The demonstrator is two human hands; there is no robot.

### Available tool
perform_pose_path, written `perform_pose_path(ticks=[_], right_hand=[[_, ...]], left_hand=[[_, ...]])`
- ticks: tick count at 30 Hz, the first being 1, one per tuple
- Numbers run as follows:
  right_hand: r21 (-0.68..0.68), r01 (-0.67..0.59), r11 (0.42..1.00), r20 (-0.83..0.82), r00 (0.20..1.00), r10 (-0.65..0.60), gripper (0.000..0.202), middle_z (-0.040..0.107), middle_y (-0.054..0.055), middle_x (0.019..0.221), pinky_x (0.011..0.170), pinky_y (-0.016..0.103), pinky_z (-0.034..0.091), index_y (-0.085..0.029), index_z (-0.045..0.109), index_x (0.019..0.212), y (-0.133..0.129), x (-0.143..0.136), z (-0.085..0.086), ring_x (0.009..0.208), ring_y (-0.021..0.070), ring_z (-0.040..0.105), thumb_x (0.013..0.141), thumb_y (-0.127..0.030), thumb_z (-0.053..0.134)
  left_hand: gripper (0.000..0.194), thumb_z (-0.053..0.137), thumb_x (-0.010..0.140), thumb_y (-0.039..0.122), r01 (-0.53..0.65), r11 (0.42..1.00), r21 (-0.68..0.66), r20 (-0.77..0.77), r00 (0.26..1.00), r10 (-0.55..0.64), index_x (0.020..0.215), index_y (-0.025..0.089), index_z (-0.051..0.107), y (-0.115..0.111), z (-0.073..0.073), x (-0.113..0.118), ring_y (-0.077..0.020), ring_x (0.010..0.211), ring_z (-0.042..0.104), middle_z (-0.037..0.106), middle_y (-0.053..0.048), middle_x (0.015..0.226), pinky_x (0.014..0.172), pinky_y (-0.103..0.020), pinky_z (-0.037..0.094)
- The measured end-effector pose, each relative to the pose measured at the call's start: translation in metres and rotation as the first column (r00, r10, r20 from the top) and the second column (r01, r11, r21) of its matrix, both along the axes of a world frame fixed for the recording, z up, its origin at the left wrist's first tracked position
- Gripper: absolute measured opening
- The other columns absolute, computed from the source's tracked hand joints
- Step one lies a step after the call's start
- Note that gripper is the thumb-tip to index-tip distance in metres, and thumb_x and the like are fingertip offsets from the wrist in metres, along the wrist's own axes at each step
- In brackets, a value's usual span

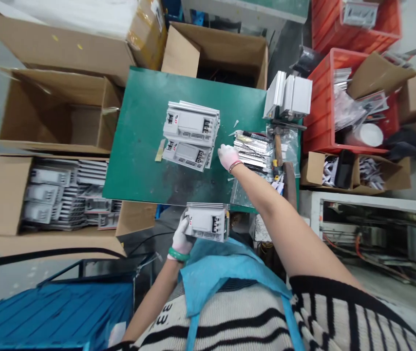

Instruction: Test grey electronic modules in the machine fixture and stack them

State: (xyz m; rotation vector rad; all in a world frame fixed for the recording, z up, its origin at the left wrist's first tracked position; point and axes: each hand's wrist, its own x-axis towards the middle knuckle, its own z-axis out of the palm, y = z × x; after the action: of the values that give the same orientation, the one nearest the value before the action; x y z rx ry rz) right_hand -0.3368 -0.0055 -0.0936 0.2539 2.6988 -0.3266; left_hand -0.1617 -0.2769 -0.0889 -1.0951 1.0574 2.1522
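Note:
My left hand [182,239], in a white glove with a green bangle at the wrist, grips a grey finned electronic unit [208,222] by its left side. The unit is held at the table's near edge, its black terminals on the right. My right hand [228,157], gloved too, is over the table beside several metal strips [254,151]. Its fingers look drawn together; whatever they hold, if anything, is hidden. Just left of it, two stacks of similar units [192,122] lie on the green table [138,156].
A hammer [278,146] and other tools lie at the table's right, near upright silver housings [295,95]. Cardboard boxes [58,109] stand left and behind; one box [3,200] holds many units. Red crates [319,105] stand right, and a blue cart [54,312] is lower left.

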Motion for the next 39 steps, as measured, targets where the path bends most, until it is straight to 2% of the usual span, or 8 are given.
perform_pose_path(ticks=[4, 8, 12, 16, 20, 29, 36, 39], right_hand=[[-0.205, 0.103, 0.973, -0.131, 0.983, -0.131, 0.030, 0.065, 0.016, 0.112, 0.085, 0.037, 0.049, -0.013, 0.061, 0.117, -0.001, 0.037, 0.026, 0.098, 0.0250, 0.062, 0.098, -0.023, 0.040], [-0.651, 0.111, 0.751, -0.300, 0.871, -0.389, 0.021, 0.070, 0.006, 0.101, 0.086, 0.033, 0.051, -0.019, 0.063, 0.107, 0.003, 0.118, 0.079, 0.093, 0.0199, 0.064, 0.091, -0.028, 0.052], [-0.770, 0.117, 0.627, -0.253, 0.846, -0.468, 0.018, 0.071, 0.003, 0.099, 0.086, 0.033, 0.052, -0.024, 0.069, 0.099, 0.001, 0.195, 0.113, 0.093, 0.0183, 0.066, 0.087, -0.030, 0.058], [-0.713, 0.293, 0.637, -0.178, 0.803, -0.568, 0.016, 0.073, 0.003, 0.096, 0.087, 0.032, 0.053, -0.023, 0.071, 0.095, 0.004, 0.234, 0.096, 0.093, 0.0184, 0.068, 0.086, -0.029, 0.059], [-0.424, 0.365, 0.829, 0.067, 0.925, -0.373, 0.015, 0.074, 0.004, 0.095, 0.083, 0.030, 0.051, -0.024, 0.073, 0.095, 0.016, 0.248, 0.061, 0.091, 0.0194, 0.069, 0.088, -0.031, 0.062], [-0.110, 0.312, 0.944, 0.063, 0.950, -0.307, 0.029, 0.068, 0.006, 0.110, 0.076, 0.025, 0.046, -0.026, 0.071, 0.117, 0.003, 0.212, 0.008, 0.095, 0.0185, 0.066, 0.098, -0.034, 0.051], [-0.051, 0.313, 0.948, 0.126, 0.944, -0.305, 0.020, 0.067, 0.012, 0.111, 0.076, 0.029, 0.047, -0.019, 0.072, 0.103, -0.002, 0.190, 0.010, 0.096, 0.0225, 0.067, 0.092, -0.025, 0.056], [-0.279, 0.410, 0.868, 0.034, 0.908, -0.418, 0.021, 0.070, 0.010, 0.104, 0.081, 0.030, 0.050, -0.018, 0.069, 0.102, -0.005, 0.195, 0.035, 0.095, 0.0210, 0.067, 0.093, -0.029, 0.054]], left_hand=[[0.026, 0.060, 0.085, 0.018, -0.054, 0.994, 0.096, 0.092, 0.995, 0.046, 0.110, 0.021, 0.069, 0.002, -0.001, -0.008, -0.0218, 0.092, 0.071, 0.076, -0.003, 0.093, 0.091, -0.038, 0.055], [0.032, 0.063, 0.086, 0.027, -0.009, 0.983, 0.185, 0.139, 0.990, -0.017, 0.116, 0.018, 0.068, 0.011, 0.001, -0.017, -0.0226, 0.086, 0.072, 0.076, -0.005, 0.094, 0.088, -0.038, 0.055], [0.032, 0.062, 0.086, 0.027, 0.017, 0.978, 0.208, 0.139, 0.989, -0.046, 0.116, 0.019, 0.067, 0.027, 0.010, -0.023, -0.0208, 0.083, 0.072, 0.076, -0.004, 0.093, 0.081, -0.035, 0.056], [0.023, 0.060, 0.087, 0.025, 0.037, 0.977, 0.212, 0.163, 0.984, -0.073, 0.106, 0.018, 0.070, 0.035, 0.017, -0.022, -0.0194, 0.076, 0.071, 0.076, -0.003, 0.086, 0.078, -0.035, 0.057], [0.025, 0.061, 0.087, 0.029, 0.066, 0.981, 0.180, 0.208, 0.972, -0.104, 0.108, 0.018, 0.070, 0.020, 0.012, -0.019, -0.0209, 0.074, 0.070, 0.075, -0.004, 0.083, 0.077, -0.038, 0.057], [0.034, 0.058, 0.089, 0.030, 0.013, 0.999, 0.046, 0.222, 0.975, -0.023, 0.121, 0.020, 0.066, -0.012, 0.005, -0.008, -0.0231, 0.077, 0.070, 0.076, -0.004, 0.087, 0.082, -0.043, 0.056], [0.028, 0.060, 0.088, 0.030, -0.022, 0.998, 0.067, 0.222, 0.975, 0.007, 0.113, 0.020, 0.068, 0.001, 0.010, 0.000, -0.0201, 0.071, 0.069, 0.075, -0.003, 0.082, 0.074, -0.036, 0.056], [0.027, 0.059, 0.088, 0.028, -0.023, 0.997, 0.070, 0.207, 0.978, 0.008, 0.112, 0.020, 0.067, 0.007, 0.010, -0.001, -0.0191, 0.070, 0.069, 0.075, -0.002, 0.082, 0.071, -0.034, 0.055]])
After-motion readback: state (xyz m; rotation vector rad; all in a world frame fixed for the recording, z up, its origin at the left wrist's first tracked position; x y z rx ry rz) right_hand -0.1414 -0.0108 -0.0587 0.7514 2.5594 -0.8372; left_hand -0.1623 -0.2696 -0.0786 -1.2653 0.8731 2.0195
